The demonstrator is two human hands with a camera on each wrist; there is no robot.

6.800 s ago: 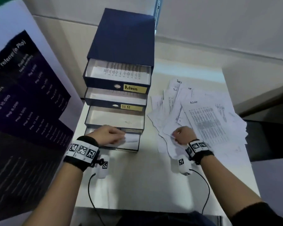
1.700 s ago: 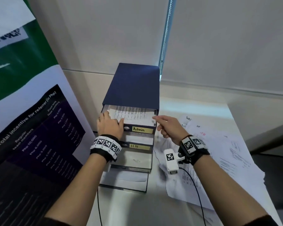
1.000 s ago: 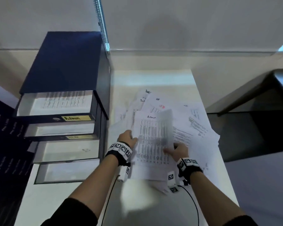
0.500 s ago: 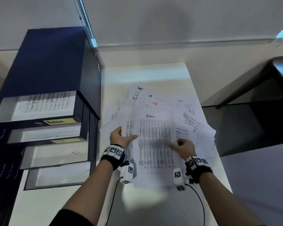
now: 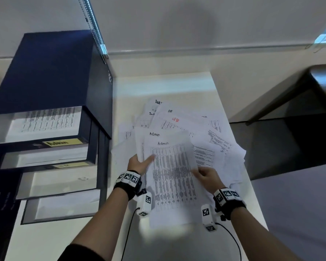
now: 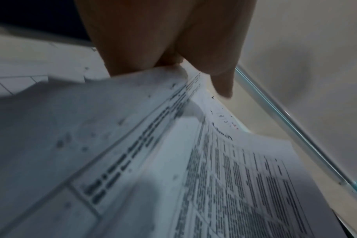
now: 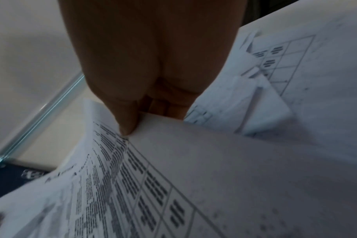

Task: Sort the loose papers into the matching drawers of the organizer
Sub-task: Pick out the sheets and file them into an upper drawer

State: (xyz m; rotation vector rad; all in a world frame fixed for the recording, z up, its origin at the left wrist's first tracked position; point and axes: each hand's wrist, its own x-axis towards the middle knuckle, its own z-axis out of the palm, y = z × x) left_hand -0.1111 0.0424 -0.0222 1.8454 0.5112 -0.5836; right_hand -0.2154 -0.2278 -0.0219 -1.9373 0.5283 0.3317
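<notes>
Both hands hold a printed sheet headed "Admin" (image 5: 172,172) above the paper pile (image 5: 211,134). My left hand (image 5: 139,162) pinches its left edge, thumb on top; the left wrist view shows that sheet (image 6: 224,169) under the thumb (image 6: 224,87). My right hand (image 5: 205,177) pinches the right edge, thumb (image 7: 128,124) pressed on the sheet (image 7: 132,185). A second "Admin" page (image 5: 154,134) shows just behind it. The dark blue organizer (image 5: 51,72) stands at the left with several drawers pulled out; the top drawer, labelled "Admin" (image 5: 62,142), holds a printed page (image 5: 47,119).
The white table (image 5: 164,87) carries the pile, with pages marked "HR" (image 5: 175,120) at its far side. Below the Admin drawer is one labelled "HR" (image 5: 72,165), then two open unlabelled drawers (image 5: 58,181). A dark surface (image 5: 290,138) lies right of the table.
The hands left the top drawer, came to the pile and picked up the Admin sheet. In the last half second they raised it slightly, uncovering a second Admin page behind.
</notes>
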